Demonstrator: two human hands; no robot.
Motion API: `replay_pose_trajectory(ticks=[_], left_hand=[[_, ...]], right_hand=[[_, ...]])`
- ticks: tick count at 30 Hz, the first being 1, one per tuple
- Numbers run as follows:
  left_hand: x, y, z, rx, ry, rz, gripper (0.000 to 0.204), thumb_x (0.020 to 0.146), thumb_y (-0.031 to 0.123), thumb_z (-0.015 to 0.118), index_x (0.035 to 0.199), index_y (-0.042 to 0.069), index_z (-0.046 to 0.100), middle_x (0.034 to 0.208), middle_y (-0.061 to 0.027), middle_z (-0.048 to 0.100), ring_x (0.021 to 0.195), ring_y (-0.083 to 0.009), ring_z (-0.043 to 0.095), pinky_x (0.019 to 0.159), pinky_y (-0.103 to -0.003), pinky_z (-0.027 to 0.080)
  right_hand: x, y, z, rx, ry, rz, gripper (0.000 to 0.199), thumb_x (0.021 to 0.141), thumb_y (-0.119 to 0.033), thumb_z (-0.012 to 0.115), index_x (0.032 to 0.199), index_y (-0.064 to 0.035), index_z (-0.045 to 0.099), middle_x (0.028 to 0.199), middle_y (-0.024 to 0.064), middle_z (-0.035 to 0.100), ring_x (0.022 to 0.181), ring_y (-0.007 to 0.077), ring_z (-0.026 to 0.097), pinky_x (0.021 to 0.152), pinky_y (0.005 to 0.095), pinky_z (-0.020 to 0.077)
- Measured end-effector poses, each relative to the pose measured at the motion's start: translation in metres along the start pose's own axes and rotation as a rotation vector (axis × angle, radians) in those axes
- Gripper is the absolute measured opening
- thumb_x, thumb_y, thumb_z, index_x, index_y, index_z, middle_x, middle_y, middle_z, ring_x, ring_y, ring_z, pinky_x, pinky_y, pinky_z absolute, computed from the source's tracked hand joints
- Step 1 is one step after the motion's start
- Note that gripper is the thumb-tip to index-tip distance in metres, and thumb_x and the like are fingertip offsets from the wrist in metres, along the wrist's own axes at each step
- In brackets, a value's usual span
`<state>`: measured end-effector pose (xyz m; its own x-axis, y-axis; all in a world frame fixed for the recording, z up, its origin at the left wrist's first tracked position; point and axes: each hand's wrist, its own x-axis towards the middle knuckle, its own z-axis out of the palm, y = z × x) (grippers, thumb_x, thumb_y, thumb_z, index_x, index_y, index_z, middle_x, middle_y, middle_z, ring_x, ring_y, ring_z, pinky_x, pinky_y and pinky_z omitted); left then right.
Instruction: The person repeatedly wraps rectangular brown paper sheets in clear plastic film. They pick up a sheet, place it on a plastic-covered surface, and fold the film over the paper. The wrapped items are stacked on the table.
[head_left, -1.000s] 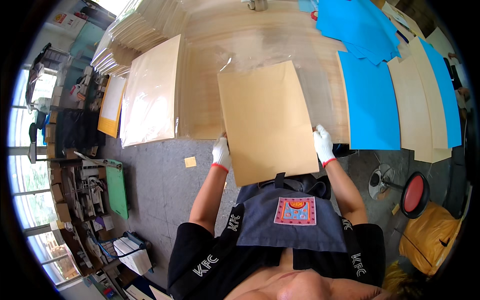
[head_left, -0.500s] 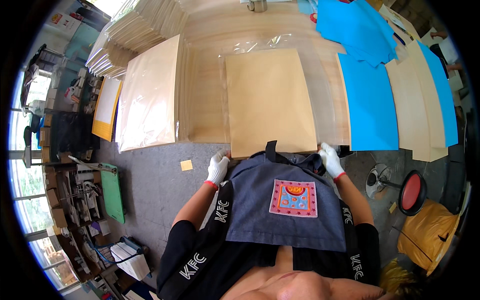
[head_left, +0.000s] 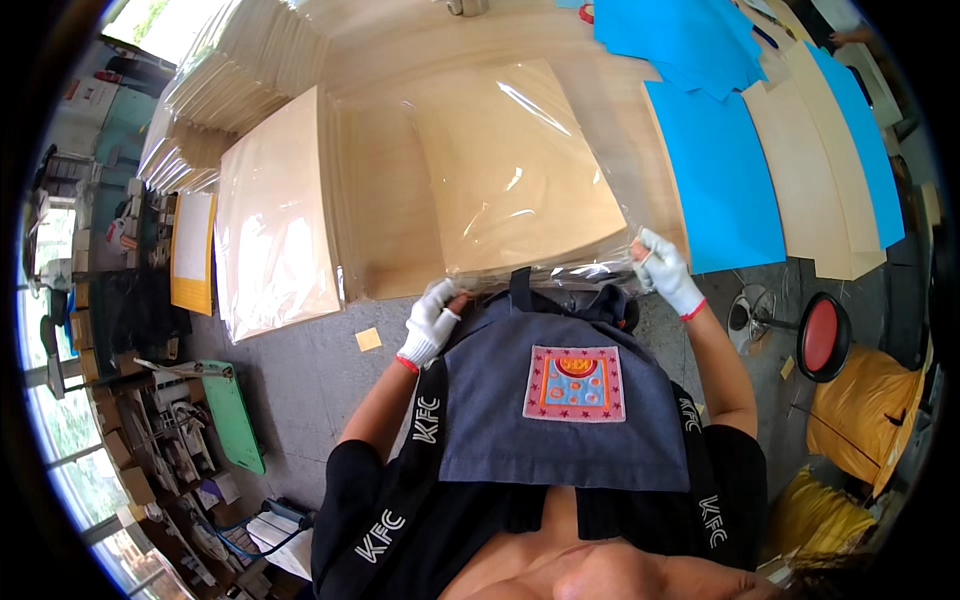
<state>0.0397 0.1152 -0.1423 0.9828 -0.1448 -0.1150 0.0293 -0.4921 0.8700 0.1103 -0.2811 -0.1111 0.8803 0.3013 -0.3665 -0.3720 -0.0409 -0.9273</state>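
On the table in front of me lies a tan sheet or stack of sheets [head_left: 520,160], with a clear plastic bag [head_left: 600,268] over it that shines and wrinkles along the near edge. My left hand [head_left: 432,322], in a white glove with bare fingertips, pinches the bag's near left corner. At the near right corner, my right hand [head_left: 667,272], gloved the same way, grips the plastic between thumb and fingers. Both hands are at the table's front edge, just above my grey apron [head_left: 490,420].
Left of the bag is a pile of wrapped tan sheets [head_left: 270,210], with a taller wrapped stack [head_left: 240,80] behind. Blue sheets [head_left: 715,180] and tan boards [head_left: 810,170] lie to the right. A red-seated stool [head_left: 822,337] stands on the floor at right, a green cart [head_left: 230,415] at left.
The tan sheet, whose top was bare of shiny film, is now covered by the plastic. My right hand has risen with the bag's corner, and the view has shifted slightly.
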Motion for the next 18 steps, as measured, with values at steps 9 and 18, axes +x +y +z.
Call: replay_pose_trajectory(ticks=[9, 18], left_hand=[[-0.034, -0.027, 0.044, -0.467, 0.183, -0.697, 0.022, 0.088, 0.022, 0.057, 0.090, 0.001, 0.065, 0.074, -0.0042, 0.064, 0.067, -0.0112, 0.059, 0.063, -0.026, 0.049], [-0.040, -0.036, 0.035, -0.543, 0.180, -0.684, 0.024, 0.087, 0.015, 0.055, 0.101, -0.002, 0.065, 0.085, -0.0086, 0.068, 0.070, -0.0137, 0.064, 0.065, -0.026, 0.053]], right_hand=[[0.001, 0.003, 0.010, -1.193, 0.208, -0.284, 0.023, 0.079, -0.027, 0.065, 0.093, -0.0136, 0.054, 0.081, 0.0078, 0.063, 0.079, 0.0282, 0.061, 0.064, 0.0403, 0.0472], [0.091, 0.004, 0.104, -1.464, -0.139, -0.530, 0.044, 0.075, -0.034, 0.068, 0.111, -0.0146, 0.052, 0.111, 0.0041, 0.054, 0.099, 0.0222, 0.055, 0.080, 0.0375, 0.0472]])
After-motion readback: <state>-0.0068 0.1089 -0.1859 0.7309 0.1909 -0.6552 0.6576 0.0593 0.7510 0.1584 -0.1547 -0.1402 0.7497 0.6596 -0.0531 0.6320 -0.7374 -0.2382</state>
